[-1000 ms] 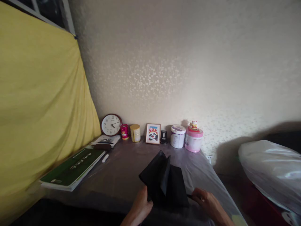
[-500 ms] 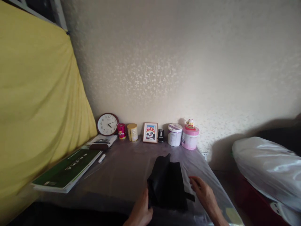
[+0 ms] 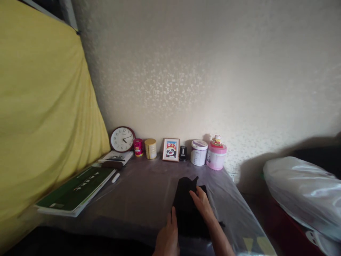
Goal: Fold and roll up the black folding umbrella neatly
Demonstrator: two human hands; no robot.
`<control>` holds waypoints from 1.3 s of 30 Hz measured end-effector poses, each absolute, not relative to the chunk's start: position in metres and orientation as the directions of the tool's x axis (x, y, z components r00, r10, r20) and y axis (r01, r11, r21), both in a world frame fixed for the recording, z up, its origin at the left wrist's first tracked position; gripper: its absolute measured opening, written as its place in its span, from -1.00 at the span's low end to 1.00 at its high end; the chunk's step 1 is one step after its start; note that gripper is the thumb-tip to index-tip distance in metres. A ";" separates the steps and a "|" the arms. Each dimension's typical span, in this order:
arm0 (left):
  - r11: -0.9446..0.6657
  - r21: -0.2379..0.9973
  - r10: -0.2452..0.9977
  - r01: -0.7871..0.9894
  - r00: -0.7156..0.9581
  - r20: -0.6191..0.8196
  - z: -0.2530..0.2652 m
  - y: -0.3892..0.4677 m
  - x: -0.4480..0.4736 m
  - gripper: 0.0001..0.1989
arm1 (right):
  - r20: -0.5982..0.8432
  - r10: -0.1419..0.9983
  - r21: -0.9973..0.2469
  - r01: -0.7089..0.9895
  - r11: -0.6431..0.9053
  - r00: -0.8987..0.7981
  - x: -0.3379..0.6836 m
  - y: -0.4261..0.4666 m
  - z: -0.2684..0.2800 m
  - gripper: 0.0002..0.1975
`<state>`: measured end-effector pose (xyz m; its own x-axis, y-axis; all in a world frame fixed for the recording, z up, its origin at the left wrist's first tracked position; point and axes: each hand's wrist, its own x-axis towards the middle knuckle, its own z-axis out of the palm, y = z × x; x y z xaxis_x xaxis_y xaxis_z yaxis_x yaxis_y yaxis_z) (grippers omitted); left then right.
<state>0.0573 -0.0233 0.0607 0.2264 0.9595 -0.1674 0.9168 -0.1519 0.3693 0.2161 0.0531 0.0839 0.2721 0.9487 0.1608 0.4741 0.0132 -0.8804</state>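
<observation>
Fingers (image 3: 174, 214) at black fabric (image 3: 184, 204) edge

Matt black case (image 3: 185, 204), glossy plastic tablecloth (image 3: 138, 193)

Along the back of a grey tabletop (image 3: 144, 193), before a pale leaf-patterned wall (image 3: 170, 64), are lined, left to right, a brown-rimmed round clock (image 3: 122, 139), a magenta cylindrical tin (image 3: 138, 147), a yellow cylindrical canister (image 3: 151, 149), a wood-framed panda picture (image 3: 171, 149), a small black object (image 3: 183, 153), a white-and-purple tub (image 3: 198, 153) and a pink-and-white tub (image 3: 216, 156) topped by a red-and-gold figurine (image 3: 216, 140). At left, beside a yellow cloth curtain (image 3: 45, 106), a large green book (image 3: 77, 188) is laid near a slim white rounded stick (image 3: 115, 177). At right, a bulging white plastic bag (image 3: 303, 192) is seen.
</observation>
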 end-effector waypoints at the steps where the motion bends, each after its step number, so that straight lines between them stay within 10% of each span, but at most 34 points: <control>1: -0.152 0.362 0.960 0.920 0.225 -0.167 0.060 -0.024 0.058 -0.03 | 0.158 0.949 -0.899 0.438 0.024 0.274 0.215 0.058 0.084 -0.59; 6: -0.137 0.308 0.951 0.941 0.212 -0.224 0.066 -0.028 0.064 -0.04 | 0.133 0.971 -0.950 0.305 0.068 0.199 0.199 0.080 0.079 -0.56; 16: -0.170 0.297 0.933 0.940 0.251 -0.259 0.065 -0.030 0.061 -0.20 | 0.044 0.998 -0.814 0.581 0.015 0.036 0.174 0.088 0.065 -0.69; 27: -0.462 0.233 0.875 0.855 0.397 0.279 0.016 -0.018 0.039 -0.31 | 0.145 0.973 -0.614 0.755 0.231 -0.180 0.163 0.067 0.072 -0.75; 39: -0.407 0.075 0.841 0.910 0.341 0.421 -0.029 -0.007 0.064 -0.25 | 0.378 0.885 -0.419 0.803 0.425 -0.271 0.188 0.080 0.055 -0.72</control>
<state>0.0644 -0.0066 -0.0286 0.3411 0.8406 0.4208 0.9104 -0.4069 0.0750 0.1881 0.0798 0.0548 -0.2714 0.8852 0.3778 0.8026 0.4248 -0.4188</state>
